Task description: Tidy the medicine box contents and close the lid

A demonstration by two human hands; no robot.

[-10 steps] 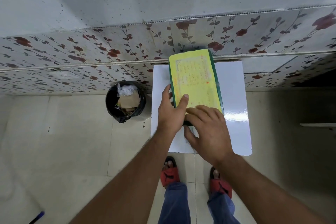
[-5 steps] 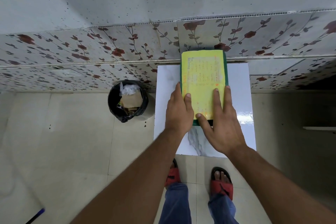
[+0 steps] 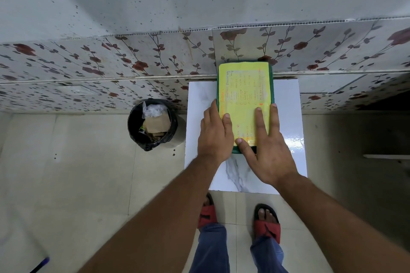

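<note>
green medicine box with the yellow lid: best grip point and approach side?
Grip the medicine box across its two long green sides, near the front end, coming from above and from the person's side. Its far end butts against the floral wall tiles, and the long sides are clear on the white marble-look table. Left hand and right hand already flank it.

Lid [image 3: 244, 86] hides contents; its writing is illegible.
</note>
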